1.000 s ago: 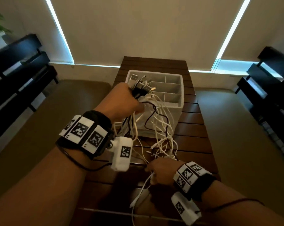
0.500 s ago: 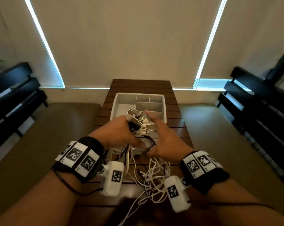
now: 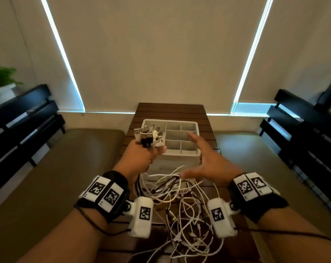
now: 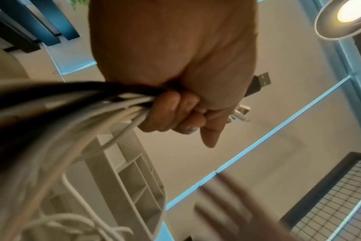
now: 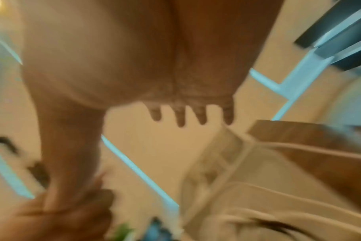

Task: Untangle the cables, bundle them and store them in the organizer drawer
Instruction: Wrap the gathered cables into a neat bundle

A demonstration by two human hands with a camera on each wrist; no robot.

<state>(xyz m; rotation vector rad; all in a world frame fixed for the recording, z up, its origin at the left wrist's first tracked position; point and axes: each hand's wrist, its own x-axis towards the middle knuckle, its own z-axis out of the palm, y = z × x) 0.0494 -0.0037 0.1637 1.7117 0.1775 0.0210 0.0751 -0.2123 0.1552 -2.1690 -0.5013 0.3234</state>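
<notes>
Left hand [image 3: 144, 158], centre-left of the head view, is fisted tight round a bunch of cables [image 3: 181, 204] just below their plugs [image 3: 149, 136]. The plugs stick up out of the fist in a cluster, probably gathered so all ends line up for bundling. The left wrist view confirms the fingers [image 4: 171, 117] curled round black and white cords, thumb over the top. Right hand [image 3: 208, 164], centre-right, is spread wide and holds nothing, fingers straight and apart over the organizer drawer [image 3: 187, 151]; likely free to comb the strands. The cables' loose lengths hang from the fist and lie tangled on the wooden table [image 3: 172, 111], lower centre. The drawer's divided compartments at frame centre look empty; nothing stored yet.
</notes>
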